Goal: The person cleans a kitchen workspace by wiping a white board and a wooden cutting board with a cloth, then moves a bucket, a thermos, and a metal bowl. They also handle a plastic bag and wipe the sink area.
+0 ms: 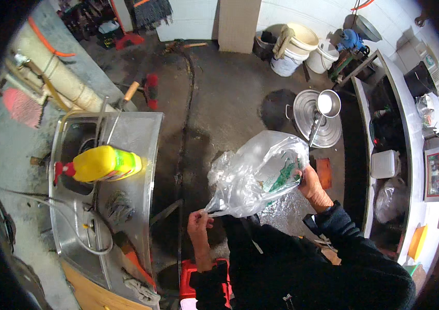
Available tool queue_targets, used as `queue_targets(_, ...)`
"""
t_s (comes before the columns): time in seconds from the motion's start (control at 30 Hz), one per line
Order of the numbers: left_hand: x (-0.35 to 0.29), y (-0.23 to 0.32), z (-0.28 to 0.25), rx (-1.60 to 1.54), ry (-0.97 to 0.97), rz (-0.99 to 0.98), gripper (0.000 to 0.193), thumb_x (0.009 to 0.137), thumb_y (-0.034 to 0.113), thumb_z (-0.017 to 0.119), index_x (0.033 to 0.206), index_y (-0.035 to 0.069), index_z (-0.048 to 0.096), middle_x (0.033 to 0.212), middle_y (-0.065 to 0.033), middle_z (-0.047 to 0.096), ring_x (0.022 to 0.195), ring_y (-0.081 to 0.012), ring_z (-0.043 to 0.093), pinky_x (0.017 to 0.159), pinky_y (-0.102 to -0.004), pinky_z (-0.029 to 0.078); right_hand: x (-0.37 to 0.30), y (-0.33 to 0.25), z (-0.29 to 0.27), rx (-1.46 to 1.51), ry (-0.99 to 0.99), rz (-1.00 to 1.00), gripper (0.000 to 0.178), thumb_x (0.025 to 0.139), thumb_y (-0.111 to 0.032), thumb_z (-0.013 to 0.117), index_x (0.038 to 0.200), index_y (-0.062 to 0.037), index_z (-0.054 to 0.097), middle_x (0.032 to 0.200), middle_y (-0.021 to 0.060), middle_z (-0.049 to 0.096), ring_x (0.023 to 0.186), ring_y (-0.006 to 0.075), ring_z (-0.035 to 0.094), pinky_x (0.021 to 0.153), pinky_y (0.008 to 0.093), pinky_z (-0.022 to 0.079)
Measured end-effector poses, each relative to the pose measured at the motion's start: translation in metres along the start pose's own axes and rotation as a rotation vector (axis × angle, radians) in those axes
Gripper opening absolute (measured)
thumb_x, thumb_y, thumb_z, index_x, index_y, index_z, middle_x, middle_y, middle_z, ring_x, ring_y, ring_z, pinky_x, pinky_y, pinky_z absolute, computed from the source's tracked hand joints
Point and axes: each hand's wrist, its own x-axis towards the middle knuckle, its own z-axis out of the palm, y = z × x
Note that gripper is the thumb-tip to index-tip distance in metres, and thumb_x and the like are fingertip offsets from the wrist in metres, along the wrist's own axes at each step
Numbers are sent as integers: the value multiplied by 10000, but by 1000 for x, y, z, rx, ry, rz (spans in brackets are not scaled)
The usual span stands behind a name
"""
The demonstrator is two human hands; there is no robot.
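Observation:
A large clear plastic bag is stretched between my two hands in front of my body. My left hand is closed at its lower left end, pinching a gathered corner. On the opposite side, my right hand grips the bag's edge, and some of its fingers are hidden by the plastic. Green markings or green material show through near my right hand; which of the two, I cannot tell. The bag looks puffed out and crumpled, hanging above the floor.
To the left, a yellow bottle with a red cap lies across a metal sink. A long-handled pan rests on a round metal lid. Buckets stand at the back, shelving at right. Something red sits below my left forearm.

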Motion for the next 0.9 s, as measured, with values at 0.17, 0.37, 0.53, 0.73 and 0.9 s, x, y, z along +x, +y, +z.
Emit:
queue_targets(0.17, 64, -68, -12, 227, -352, -280, 281, 801, 121, 642, 1057, 53, 546, 944, -75, 590, 655, -114, 590, 550, -225, 460, 19, 24, -50, -81, 326, -141, 275, 874, -311, 532, 1059, -113, 577, 801, -35, 536, 642, 87, 482, 578, 236, 419)
queue_targets(0.37, 147, -190, -50, 937, -448, -258, 498, 697, 291, 719, 1109, 66, 552, 1081, -196, 550, 1015, -343, 523, 853, -401, 441, -7, 69, -130, -558, 416, -168, 399, 906, -431, 442, 947, -56, 574, 762, -21, 501, 630, 88, 408, 597, 224, 376)
queue_targets(0.53, 246, -258, -43, 1055, -66, -427, 640, 686, 280, 727, 1225, 45, 475, 1155, -209, 518, 1053, -342, 513, 891, -416, 426, 7, 147, -161, -726, 389, -144, 371, 925, -374, 458, 822, -26, 533, 742, -21, 495, 655, 79, 414, 567, 231, 345)
queue_targets(0.73, 346, -301, 47, 1034, -167, -286, 845, 658, 260, 745, 1350, 53, 307, 1323, -238, 374, 1193, -356, 412, 936, -414, 404, 25, 201, -177, -994, 436, 174, 365, 934, -323, 450, 856, 18, 552, 677, 65, 500, 632, 126, 429, 585, 287, 389)
queue_targets(0.9, 415, -352, 114, 1324, -191, -45, 986, 607, 191, 781, 1395, 100, 195, 1417, -233, 219, 1266, -390, 308, 972, -415, 371, 30, 216, -190, -1068, 432, -47, 213, 878, -154, 487, 855, 32, 588, 740, 163, 573, 649, 211, 530, 609, 314, 425)
